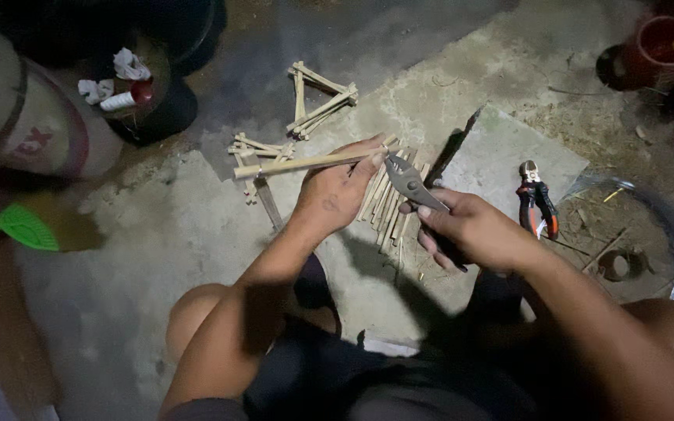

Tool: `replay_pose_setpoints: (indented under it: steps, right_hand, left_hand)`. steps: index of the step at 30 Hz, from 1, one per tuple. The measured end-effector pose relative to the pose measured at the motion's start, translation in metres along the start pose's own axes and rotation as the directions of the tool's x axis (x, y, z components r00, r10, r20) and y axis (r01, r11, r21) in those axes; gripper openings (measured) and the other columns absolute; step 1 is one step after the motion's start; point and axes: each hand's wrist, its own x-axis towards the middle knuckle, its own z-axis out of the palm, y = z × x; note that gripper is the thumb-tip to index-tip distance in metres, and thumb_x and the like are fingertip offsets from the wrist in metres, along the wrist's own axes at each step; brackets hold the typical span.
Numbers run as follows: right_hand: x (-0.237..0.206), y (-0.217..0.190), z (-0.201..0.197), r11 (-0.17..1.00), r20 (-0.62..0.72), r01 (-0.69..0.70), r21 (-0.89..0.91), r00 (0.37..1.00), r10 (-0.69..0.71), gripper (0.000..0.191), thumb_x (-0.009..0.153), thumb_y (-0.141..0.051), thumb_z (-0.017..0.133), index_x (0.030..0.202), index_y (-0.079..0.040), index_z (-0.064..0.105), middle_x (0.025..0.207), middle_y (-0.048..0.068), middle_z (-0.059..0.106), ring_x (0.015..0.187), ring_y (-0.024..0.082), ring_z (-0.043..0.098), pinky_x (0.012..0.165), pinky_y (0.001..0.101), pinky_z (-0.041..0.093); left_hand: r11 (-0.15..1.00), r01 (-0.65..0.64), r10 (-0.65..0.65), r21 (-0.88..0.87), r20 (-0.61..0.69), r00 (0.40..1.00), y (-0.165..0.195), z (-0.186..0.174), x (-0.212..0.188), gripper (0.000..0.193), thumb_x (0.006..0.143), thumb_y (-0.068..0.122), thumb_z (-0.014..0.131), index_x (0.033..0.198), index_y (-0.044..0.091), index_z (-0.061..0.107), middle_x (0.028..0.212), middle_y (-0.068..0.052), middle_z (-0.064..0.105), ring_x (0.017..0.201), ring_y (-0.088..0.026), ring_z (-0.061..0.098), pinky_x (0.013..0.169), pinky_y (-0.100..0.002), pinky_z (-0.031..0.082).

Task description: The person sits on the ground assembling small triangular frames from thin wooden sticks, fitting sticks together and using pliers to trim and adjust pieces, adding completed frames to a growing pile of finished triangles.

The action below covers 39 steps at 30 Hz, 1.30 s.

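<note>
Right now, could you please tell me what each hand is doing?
Left hand: closed on a thin wooden stick.
Right hand: closed on the handles of grey pliers.

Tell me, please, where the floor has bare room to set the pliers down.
Bare floor lies left of the left hand, between the green leaf-shaped thing and the knee. The grey slab is free beside the red-handled cutters. It is crowded under both hands, where the stick pile lies.
</note>
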Motion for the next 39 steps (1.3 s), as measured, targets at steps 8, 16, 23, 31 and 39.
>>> replay_pose_setpoints:
  steps: [8, 16, 23, 31, 39]
  right_hand:
    - [-0.016, -0.003, 0.012, 0.494, -0.186, 0.071, -0.867, 0.873, -0.451, 0.067, 0.093, -0.018, 0.059, 0.156, -0.012, 0.037, 0.111, 0.026, 0.064, 0.09, 0.045, 0.066, 0.076, 0.0521, 0.053]
    - [-0.022, -0.016, 0.027, 0.298, -0.265, -0.136, -0.945, 0.851, -0.454, 0.076, 0.086, -0.014, 0.058, 0.158, -0.015, 0.033, 0.111, 0.028, 0.058, 0.09, 0.048, 0.064, 0.075, 0.054, 0.054]
    - [-0.023, -0.018, 0.031, 0.337, -0.263, -0.103, -0.936, 0.84, -0.474, 0.066, 0.092, -0.019, 0.056, 0.156, -0.014, 0.037, 0.103, 0.024, 0.062, 0.082, 0.045, 0.066, 0.069, 0.054, 0.054]
    - [-0.022, -0.019, 0.03, 0.377, -0.279, -0.115, -0.919, 0.866, -0.415, 0.067, 0.092, -0.022, 0.057, 0.156, -0.015, 0.037, 0.103, 0.023, 0.065, 0.084, 0.045, 0.067, 0.069, 0.053, 0.054]
    - [-0.02, -0.021, 0.027, 0.364, -0.282, -0.133, -0.922, 0.874, -0.396, 0.07, 0.09, -0.019, 0.057, 0.157, -0.015, 0.035, 0.105, 0.023, 0.065, 0.086, 0.045, 0.068, 0.072, 0.0528, 0.055]
  left_hand:
    - [1.0, -0.021, 0.021, 0.009, -0.013, 1.0, 0.004, 0.0, 0.001, 0.044, 0.104, 0.039, 0.055, 0.136, 0.012, 0.065, 0.13, -0.013, 0.072, 0.118, -0.025, 0.071, 0.102, -0.034, 0.051]
    - [0.991, 0.075, -0.075, 0.114, -0.004, 0.997, 0.013, 0.002, 0.0, 0.043, 0.102, 0.04, 0.053, 0.137, 0.017, 0.066, 0.13, -0.012, 0.071, 0.119, -0.027, 0.069, 0.1, -0.035, 0.051]
    - [0.995, 0.024, -0.023, 0.101, -0.007, 1.0, 0.014, 0.004, -0.006, 0.043, 0.102, 0.039, 0.053, 0.137, 0.016, 0.065, 0.135, -0.011, 0.068, 0.126, -0.029, 0.064, 0.104, -0.036, 0.048]
    - [0.99, -0.046, 0.047, 0.134, -0.004, 0.999, 0.013, 0.003, -0.008, 0.043, 0.104, 0.035, 0.053, 0.138, 0.011, 0.063, 0.136, -0.013, 0.066, 0.128, -0.031, 0.062, 0.107, -0.037, 0.046]
    - [0.987, -0.045, 0.045, 0.153, 0.002, 0.999, 0.012, 0.004, -0.006, 0.044, 0.104, 0.037, 0.051, 0.138, 0.011, 0.063, 0.137, -0.012, 0.066, 0.129, -0.031, 0.06, 0.107, -0.037, 0.046]
